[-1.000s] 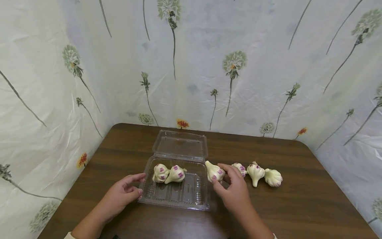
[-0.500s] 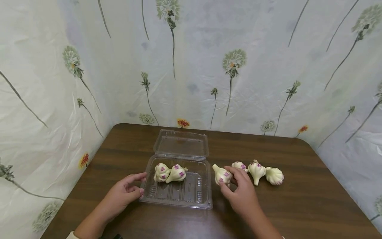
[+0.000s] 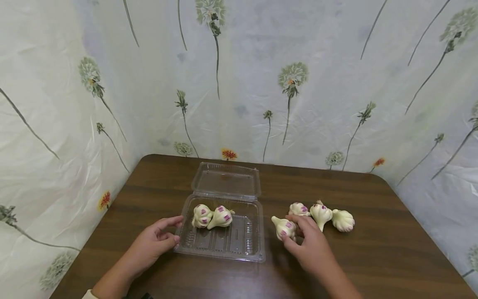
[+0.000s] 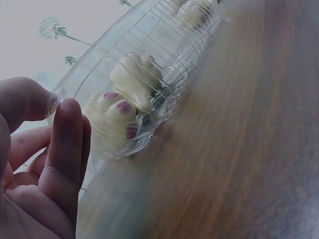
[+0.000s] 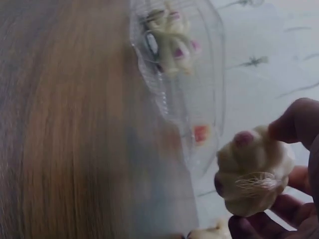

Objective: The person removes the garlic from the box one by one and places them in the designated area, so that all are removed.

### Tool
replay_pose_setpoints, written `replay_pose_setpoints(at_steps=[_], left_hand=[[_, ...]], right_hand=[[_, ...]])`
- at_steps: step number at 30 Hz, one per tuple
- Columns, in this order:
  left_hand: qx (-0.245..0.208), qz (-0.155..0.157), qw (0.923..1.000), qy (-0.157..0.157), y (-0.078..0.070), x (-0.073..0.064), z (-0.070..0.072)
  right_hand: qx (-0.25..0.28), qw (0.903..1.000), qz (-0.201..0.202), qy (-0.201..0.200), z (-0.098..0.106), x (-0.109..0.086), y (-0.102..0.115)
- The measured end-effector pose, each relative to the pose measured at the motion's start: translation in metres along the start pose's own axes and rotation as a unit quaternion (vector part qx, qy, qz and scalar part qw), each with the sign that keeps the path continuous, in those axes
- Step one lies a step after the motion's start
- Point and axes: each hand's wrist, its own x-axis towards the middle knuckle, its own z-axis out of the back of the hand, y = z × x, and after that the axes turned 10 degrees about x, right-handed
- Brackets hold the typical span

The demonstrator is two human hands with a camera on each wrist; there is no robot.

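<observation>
My left hand [image 3: 151, 241] pinches the left rim of a clear plastic clamshell container [image 3: 236, 238]; the left wrist view shows thumb and finger on its edge. Inside lie two garlic bulbs, one at the left [image 3: 202, 216] and one beside it [image 3: 221, 217], both white with purple patches. To the right of the container, my right hand [image 3: 311, 245] grips another garlic bulb [image 3: 284, 228] between thumb and fingers. Its root tuft faces the right wrist camera, and its stem points left and away in the head view. Part of this bulb is hidden by the fingers.
Three more garlic bulbs sit close together just beyond the right hand: a left one [image 3: 298, 209], a middle one [image 3: 321, 214] and a right one [image 3: 343, 220]. The container's lid [image 3: 225, 180] lies folded back. Behind the wooden table [image 3: 209, 278] hangs a floral sheet [image 3: 239, 83].
My right hand has moved right and slightly nearer to me with its garlic bulb, away from the container's right edge. The left hand stays on the rim.
</observation>
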Motion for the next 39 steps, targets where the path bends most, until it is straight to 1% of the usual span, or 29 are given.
replay_pose_setpoints(at_steps=[6,10,15,22,27,33,39], left_hand=[[-0.001,0.002,1.0000,-0.003,0.000,0.000,0.001],[0.001,-0.001,1.0000,-0.003,0.001,0.001,0.000],[-0.002,0.001,1.0000,-0.002,0.001,0.002,0.000],[-0.008,-0.004,1.0000,0.000,0.001,0.002,0.000],[-0.010,-0.002,0.9999,0.001,0.001,0.002,-0.001],[-0.007,0.004,1.0000,0.000,0.000,0.002,-0.001],[-0.006,0.004,1.0000,0.000,0.000,0.001,-0.001]], right_hand=[[-0.012,0.9997,-0.010,0.018,0.004,0.000,-0.003],[-0.041,0.9988,-0.016,0.023,0.008,0.000,-0.006],[-0.066,0.9962,-0.040,0.041,0.014,-0.001,-0.009],[-0.074,0.9953,-0.044,0.045,0.021,0.000,-0.017],[-0.081,0.9931,-0.064,0.056,0.025,0.000,-0.018],[-0.086,0.9917,-0.074,0.061,0.027,-0.001,-0.021],[-0.093,0.9911,-0.074,0.059,0.026,-0.001,-0.025]])
